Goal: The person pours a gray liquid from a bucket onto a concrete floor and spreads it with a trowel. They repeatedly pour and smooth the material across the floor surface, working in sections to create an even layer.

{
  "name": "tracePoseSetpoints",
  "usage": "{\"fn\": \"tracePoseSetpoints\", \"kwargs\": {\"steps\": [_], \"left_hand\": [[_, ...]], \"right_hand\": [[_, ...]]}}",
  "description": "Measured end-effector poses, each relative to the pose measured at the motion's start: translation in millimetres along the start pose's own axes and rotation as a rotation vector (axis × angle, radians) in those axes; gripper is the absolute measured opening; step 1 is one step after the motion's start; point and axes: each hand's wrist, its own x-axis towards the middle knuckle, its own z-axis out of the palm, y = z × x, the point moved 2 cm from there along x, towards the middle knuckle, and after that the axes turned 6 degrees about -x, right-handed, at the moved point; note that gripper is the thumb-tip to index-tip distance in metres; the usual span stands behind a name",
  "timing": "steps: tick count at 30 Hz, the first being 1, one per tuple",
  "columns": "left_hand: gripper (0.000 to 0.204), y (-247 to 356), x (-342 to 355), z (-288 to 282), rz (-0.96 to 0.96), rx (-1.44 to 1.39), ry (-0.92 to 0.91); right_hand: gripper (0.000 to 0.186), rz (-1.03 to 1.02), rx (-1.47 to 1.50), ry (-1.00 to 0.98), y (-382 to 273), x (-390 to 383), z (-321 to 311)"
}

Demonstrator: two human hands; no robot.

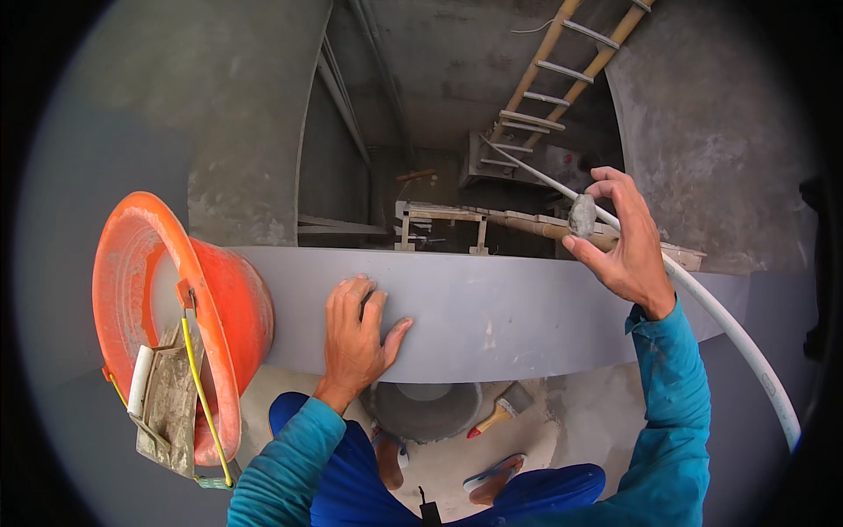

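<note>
My right hand (625, 237) is raised at the right, its thumb and fingers pinching a rough grey lump (582, 215), perhaps a stone or a piece of hardened mortar. A white pipe (738, 334) passes right behind that hand. My left hand (356, 338) lies open on a smooth grey ledge (492, 307), fingers slightly apart, holding nothing. To its left, an orange bucket (237, 299) is tipped with its mouth facing left. A plastering float (171, 395) with a white handle sits at the bucket's rim, beside the yellow-covered bail.
Below the ledge are a dark basin (426, 408) and a paintbrush (505, 407) on the floor, near my sandalled feet. Beyond the ledge is a lower, darker space with a bamboo ladder (549, 88) and a small wooden frame (443, 213). Grey walls (237, 123) flank the opening.
</note>
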Motion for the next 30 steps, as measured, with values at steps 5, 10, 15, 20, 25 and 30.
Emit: {"fn": "tracePoseSetpoints", "kwargs": {"steps": [5, 10, 15, 20, 25, 30], "left_hand": [[0.053, -6, 33, 4, -0.022, -0.012, -0.029], [0.052, -3, 30, 12, -0.037, -0.02, -0.035], [0.048, 13, 4, 20, -0.014, -0.004, -0.002], [0.047, 18, -14, 23, 0.0, 0.025, 0.012], [0.043, 20, -81, 71, 0.123, 0.024, 0.021], [0.038, 0, -127, 75, 0.276, 0.012, 0.075]], "right_hand": [[0.058, 0.058, -0.068, -0.148, 48, 102, 74], [0.096, 0.197, -0.313, -0.186, 74, 200, 131], [0.081, 0.126, -0.112, -0.012, 87, 132, 86], [0.054, -0.04, 0.074, 0.208, 51, 20, 7], [0.045, -0.133, -0.095, 0.365, -2, -183, 17], [0.045, 0.044, -0.23, 0.384, -52, -327, 60]]}}
